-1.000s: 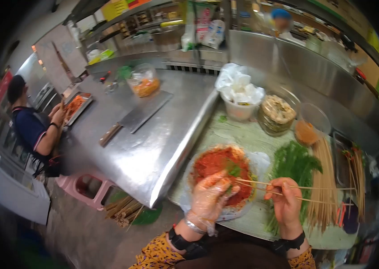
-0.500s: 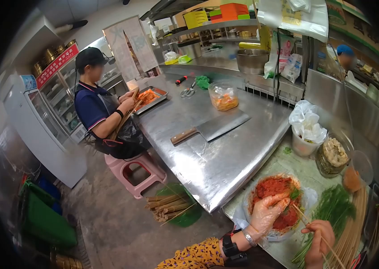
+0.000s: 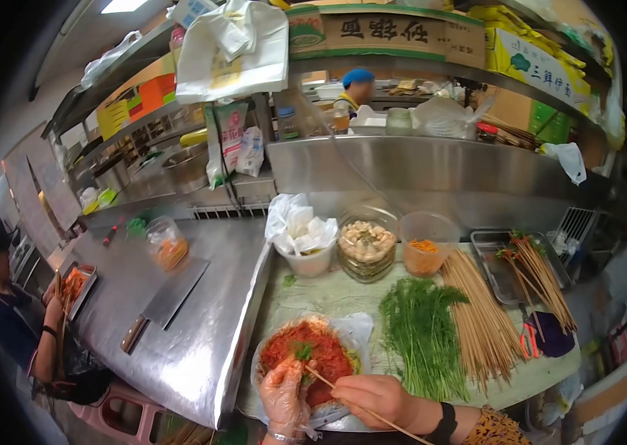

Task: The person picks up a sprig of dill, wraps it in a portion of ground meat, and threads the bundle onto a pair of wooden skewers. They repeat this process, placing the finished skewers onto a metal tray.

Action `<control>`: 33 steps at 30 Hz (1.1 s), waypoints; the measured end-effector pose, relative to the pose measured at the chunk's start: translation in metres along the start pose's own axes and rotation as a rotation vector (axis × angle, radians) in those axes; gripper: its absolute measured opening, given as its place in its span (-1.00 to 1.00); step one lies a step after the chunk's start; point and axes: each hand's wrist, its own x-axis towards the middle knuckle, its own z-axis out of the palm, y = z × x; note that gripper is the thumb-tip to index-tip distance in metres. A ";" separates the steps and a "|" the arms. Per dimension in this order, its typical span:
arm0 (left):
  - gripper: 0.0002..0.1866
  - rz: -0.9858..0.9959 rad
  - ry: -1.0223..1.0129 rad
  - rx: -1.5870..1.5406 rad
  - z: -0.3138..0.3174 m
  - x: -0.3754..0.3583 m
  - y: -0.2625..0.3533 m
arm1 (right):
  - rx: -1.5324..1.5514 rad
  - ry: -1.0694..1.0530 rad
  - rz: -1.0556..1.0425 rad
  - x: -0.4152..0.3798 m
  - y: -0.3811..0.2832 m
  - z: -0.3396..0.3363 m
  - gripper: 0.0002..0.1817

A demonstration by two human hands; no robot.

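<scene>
My left hand (image 3: 284,393), in a clear plastic glove smeared red, is over a bowl of red-coated chopped food (image 3: 313,337). Its fingers are pinched together around a green herb sprig (image 3: 301,351); whether other food is in the pinch is hidden. My bare right hand (image 3: 380,400) grips a thin wooden skewer (image 3: 322,380), whose tip reaches the left fingertips. To the right of the bowl lies a heap of feathery green herbs (image 3: 425,326). Beside that, a fan of bare wooden skewers (image 3: 480,311) covers the board.
Behind the bowl stand a bag-lined white tub (image 3: 306,259), a glass jar of pale pieces (image 3: 367,245) and a plastic tub of orange shreds (image 3: 426,252). Filled skewers (image 3: 536,274) rest over a metal tray (image 3: 491,278). A cleaver (image 3: 173,297) lies leftward; a co-worker (image 3: 13,311) sits beyond.
My view has swung right, bringing the tray and skewers into sight. My left hand stays over the bowl, its fingers drawn in; the right-hand skewer's tip is now at those fingers.
</scene>
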 end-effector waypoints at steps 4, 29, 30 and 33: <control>-0.76 0.014 0.027 0.033 -0.001 0.001 0.003 | 0.034 0.007 0.016 0.002 0.001 0.008 -0.71; -0.38 0.302 -0.091 0.133 0.005 0.007 0.022 | 0.858 0.161 0.612 -0.002 -0.007 0.006 -0.72; -0.38 0.295 -0.087 0.136 0.005 0.007 0.022 | 0.861 0.162 0.620 -0.003 -0.005 0.004 -0.72; -0.49 0.334 -0.047 0.166 0.001 0.002 0.020 | 0.825 0.021 0.660 -0.016 0.007 0.004 -0.67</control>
